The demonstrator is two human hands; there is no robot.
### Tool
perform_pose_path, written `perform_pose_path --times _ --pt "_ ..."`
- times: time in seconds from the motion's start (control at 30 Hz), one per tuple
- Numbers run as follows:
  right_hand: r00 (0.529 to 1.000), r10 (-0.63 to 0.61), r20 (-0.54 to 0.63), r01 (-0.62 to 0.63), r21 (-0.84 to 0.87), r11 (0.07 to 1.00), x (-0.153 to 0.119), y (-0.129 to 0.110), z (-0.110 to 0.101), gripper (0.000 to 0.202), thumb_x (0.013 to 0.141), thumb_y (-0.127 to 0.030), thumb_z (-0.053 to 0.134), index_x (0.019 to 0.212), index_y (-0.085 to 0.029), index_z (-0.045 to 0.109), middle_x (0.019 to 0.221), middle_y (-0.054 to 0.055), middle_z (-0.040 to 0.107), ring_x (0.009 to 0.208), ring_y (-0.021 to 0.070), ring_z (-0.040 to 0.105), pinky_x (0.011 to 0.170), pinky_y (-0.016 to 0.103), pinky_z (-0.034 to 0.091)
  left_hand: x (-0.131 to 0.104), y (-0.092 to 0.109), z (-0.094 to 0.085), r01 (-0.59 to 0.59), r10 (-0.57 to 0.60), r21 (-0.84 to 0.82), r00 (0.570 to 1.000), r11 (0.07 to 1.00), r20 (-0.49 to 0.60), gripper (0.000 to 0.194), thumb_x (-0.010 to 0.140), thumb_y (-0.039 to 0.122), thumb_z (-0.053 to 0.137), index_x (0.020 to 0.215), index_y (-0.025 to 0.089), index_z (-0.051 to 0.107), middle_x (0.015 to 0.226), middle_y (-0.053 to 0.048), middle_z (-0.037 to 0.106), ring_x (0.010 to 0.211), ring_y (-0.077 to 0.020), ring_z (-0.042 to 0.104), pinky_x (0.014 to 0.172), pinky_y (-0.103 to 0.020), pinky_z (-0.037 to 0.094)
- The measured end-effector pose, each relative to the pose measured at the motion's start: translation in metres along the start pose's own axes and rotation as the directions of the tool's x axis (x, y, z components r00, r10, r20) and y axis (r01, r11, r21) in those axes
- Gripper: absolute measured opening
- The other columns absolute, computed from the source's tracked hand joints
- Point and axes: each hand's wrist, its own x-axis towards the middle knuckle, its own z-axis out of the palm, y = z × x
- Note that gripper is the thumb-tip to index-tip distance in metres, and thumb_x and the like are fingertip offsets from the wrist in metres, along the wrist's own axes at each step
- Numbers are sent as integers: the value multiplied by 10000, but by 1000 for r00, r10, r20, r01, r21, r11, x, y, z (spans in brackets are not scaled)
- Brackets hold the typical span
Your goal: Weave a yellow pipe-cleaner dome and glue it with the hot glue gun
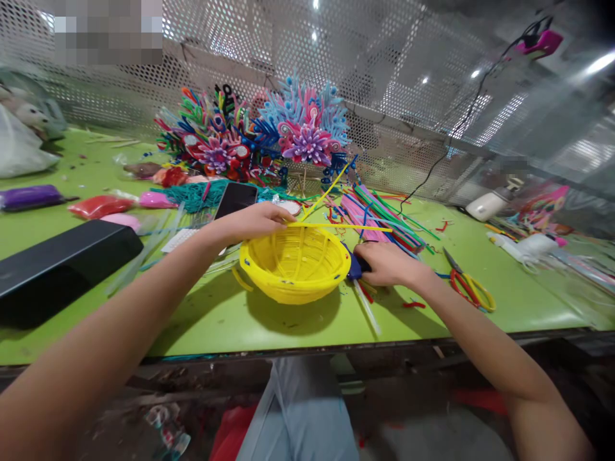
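Observation:
A yellow bowl-shaped basket [295, 291], wound from fuzzy pipe cleaners, tilts in front of me above the table. At its far left rim my left hand [262, 219] is closed, the fingertips pinching the edge. Yellow pipe cleaners [355, 227] stick out from that spot, one to the right and one up and away. My right hand [387, 261] wraps round a dark blue glue gun [354, 267] at the basket's right side. A clear glue stick [369, 310] points from the gun towards me. Whether the gun's nozzle touches the basket is hidden.
On the green table [202, 326], a black box [62, 262] lies left and scissors [468, 285] lie right. Behind are a phone [235, 198], bundled pipe cleaners [369, 214] and colourful pipe-cleaner flowers [312, 137]. A white bottle [487, 203] stands far right, before a perforated metal screen [403, 134].

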Motion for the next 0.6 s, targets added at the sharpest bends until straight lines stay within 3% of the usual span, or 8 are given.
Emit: perform_pose_path --times 0.17,0.3,0.43,0.6 --pt "987 -42 -156 68 170 983 -14 33 2 337 806 -255 520 1119 -153 595 1122 148 679 976 265 643 828 349 465 -1 0 -7 49 -47 36 998 998 -31 368 585 296 537 832 191 789 902 -45 769 829 -258 669 727 -288 503" --pt "945 -98 -312 189 278 942 -26 52 0 271 771 -310 569 1002 -183 633 927 100 707 814 231 645 760 338 472 -2 5 -10 112 -110 78 993 991 -32 382 575 251 519 833 172 790 890 -62 760 813 -258 662 732 -298 496" --pt "848 -90 -522 283 303 910 -23 35 -10 113 807 -339 555 791 -230 577 773 52 653 705 183 589 699 319 450 -4 12 -10 95 -94 192 995 977 -13 475 626 245 503 999 134 775 1012 -77 743 886 -243 652 846 -297 472" --pt "798 -119 -591 278 185 942 4 -3 -26 118 729 -311 559 673 -227 500 633 12 562 601 152 496 587 285 365 -7 17 -11 4 -37 399 996 917 75 523 741 327 457 1156 140 714 1095 -65 718 934 -218 628 867 -285 450"
